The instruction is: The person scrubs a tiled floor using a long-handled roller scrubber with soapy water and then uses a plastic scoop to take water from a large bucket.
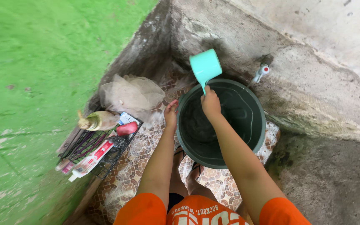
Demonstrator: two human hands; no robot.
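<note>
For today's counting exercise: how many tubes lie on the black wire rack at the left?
2. A red-and-white tube lies across the wire rack; a white tube lies below it, at the rack's near edge. Others may be hidden under the bottle.
</note>
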